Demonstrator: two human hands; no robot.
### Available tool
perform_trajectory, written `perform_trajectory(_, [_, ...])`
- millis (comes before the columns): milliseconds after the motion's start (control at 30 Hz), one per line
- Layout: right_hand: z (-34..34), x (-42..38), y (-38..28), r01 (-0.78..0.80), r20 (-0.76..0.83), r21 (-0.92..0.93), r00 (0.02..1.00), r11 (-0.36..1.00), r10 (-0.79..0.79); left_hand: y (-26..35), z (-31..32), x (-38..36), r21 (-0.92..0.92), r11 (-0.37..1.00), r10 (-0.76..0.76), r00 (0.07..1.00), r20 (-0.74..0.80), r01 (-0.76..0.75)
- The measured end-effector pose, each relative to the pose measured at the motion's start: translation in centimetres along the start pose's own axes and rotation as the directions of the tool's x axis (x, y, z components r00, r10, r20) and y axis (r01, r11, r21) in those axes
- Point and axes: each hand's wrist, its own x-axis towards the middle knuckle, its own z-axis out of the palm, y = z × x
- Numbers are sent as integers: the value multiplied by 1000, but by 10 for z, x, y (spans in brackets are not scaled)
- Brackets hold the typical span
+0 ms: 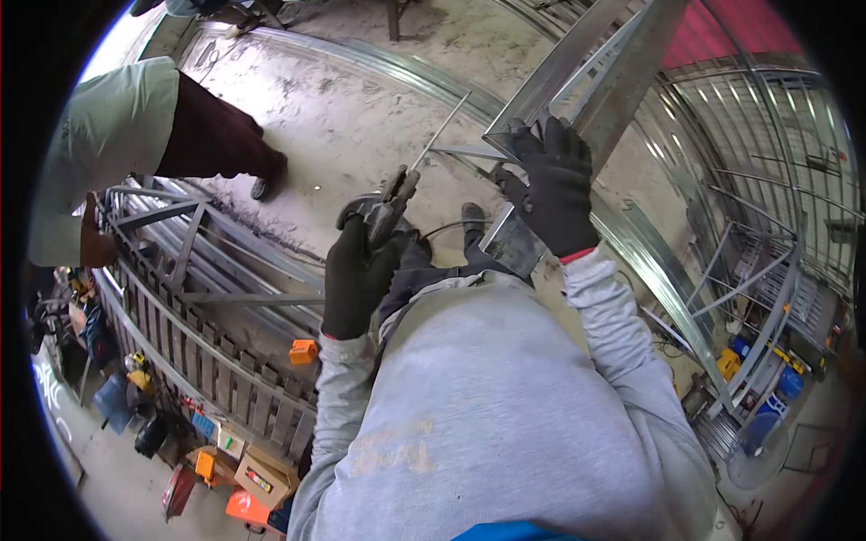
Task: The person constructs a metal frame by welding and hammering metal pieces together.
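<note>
Both my hands wear black gloves. My left hand (358, 275) is closed round a dark welding electrode holder (390, 209). A thin welding rod (444, 129) sticks out of its jaws, up and to the right. My right hand (552, 187) has its fingers spread near the end of a wide metal channel (552, 68). Its fingertips seem to touch the metal, though the palm side is hidden. A narrow metal bar (474, 151) runs from the rod's side toward that hand. Below the right wrist is a flat metal piece (514, 242).
At the left, a person (117, 135) stands beside a metal frame with slats (225, 365). Cardboard boxes (263, 476) and tools lie at lower left. Metal profiles (397, 68) lie on the floor ahead. A barred metal panel (767, 135) and a fan (760, 449) stand at right.
</note>
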Motion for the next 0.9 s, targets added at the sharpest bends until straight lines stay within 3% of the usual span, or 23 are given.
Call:
perform_trajectory(100, [-8, -6, 18, 21, -38, 56, 999, 998, -19, 13, 12, -30, 81, 997, 1, 997, -79, 6])
perform_trajectory(167, [-16, -13, 33, 46, -17, 175, 999, 983, -44, 26, 21, -50, -9, 1000, -4, 974, -226, 2])
perform_trajectory(200, [-16, -18, 39, 63, -77, 200, 996, 978, -49, 37, 19, -61, -22, 991, -132, 976, -175, 130])
perform_trajectory(367, [-33, -40, 29, 219, -129, 498, 975, 839, -178, 89, 46, -86, -178, 960, -258, 927, -273, 215])
perform_trajectory(400, [-37, -39, 21, 136, 43, 780, 962, 611, -269, 94, 48, -88, -164, 949, -305, 920, -245, 271])
perform_trajectory(433, [-39, -37, 14, -24, 162, 946, 899, 322, -408, 98, 51, -90, -153, 934, -350, 911, -218, 323])
perform_trajectory(467, [-29, -39, 6, -23, 155, 949, 901, 313, -406, 100, 56, -91, -143, 935, -349, 910, -223, 324])
perform_trajectory(533, [-1, -46, -11, -186, 305, 949, 742, 253, -597, 103, 66, -91, -92, 922, -387, 892, -232, 376])
perform_trajectory(567, [5, -45, -18, -183, 298, 952, 744, 247, -598, 106, 71, -90, -87, 923, -385, 892, -237, 376])
perform_trajectory(633, [15, -41, -28, -340, 257, 940, 681, 15, -686, 111, 78, -89, -76, 950, -312, 908, -280, 303])
perform_trajectory(700, [16, -37, -31, -388, 269, 922, 647, -4, -714, 110, 80, -91, -72, 956, -294, 902, -317, 286])
perform_trajectory(767, [9, -29, -25, -516, 306, 857, 504, 3, -808, 107, 82, -93, -72, 962, -273, 899, -342, 264])
perform_trajectory(900, [33, -47, -16, -545, 327, 838, 457, 30, -827, 111, 91, -96, -5, 967, -243, 917, -316, 255])
